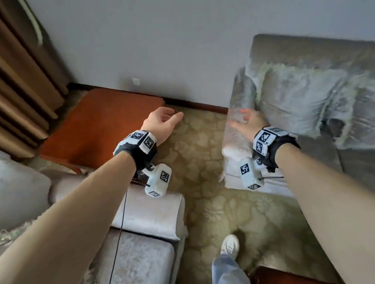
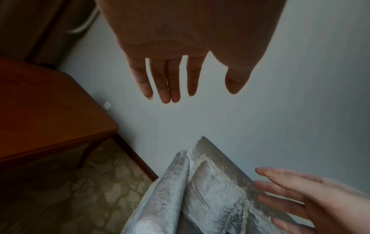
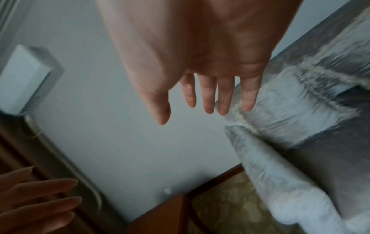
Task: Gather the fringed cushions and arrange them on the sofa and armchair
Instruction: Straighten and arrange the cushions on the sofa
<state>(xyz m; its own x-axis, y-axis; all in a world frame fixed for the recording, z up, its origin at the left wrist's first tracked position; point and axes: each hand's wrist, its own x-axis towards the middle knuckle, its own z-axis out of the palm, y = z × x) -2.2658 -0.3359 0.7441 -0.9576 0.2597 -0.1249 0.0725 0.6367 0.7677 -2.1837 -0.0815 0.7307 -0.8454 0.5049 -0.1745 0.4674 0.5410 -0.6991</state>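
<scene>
A grey cushion [image 1: 299, 98] with a pale fringe leans against the back of the grey upholstered seat [image 1: 309, 51] on the right, and a second fringed cushion [image 1: 366, 116] lies beside it. My right hand [image 1: 242, 120] hovers open over that seat's left armrest [image 1: 234, 160], close to the first cushion and holding nothing. My left hand [image 1: 171, 115] is open in the air over the carpet, empty too. Another fringed grey cushion [image 1: 10, 189] sits on the grey seat at the left. The right wrist view shows straight fingers [image 3: 208, 95] just short of the cushion's fringe [image 3: 240, 117].
A red-brown wooden side table [image 1: 105, 123] stands in the corner between the two seats, against the white wall. Brown curtains [image 1: 6, 76] hang at the left. Patterned olive carpet [image 1: 205, 162] fills the gap, where my foot [image 1: 229, 245] stands. The left seat's armrest [image 1: 151, 213] lies below my left forearm.
</scene>
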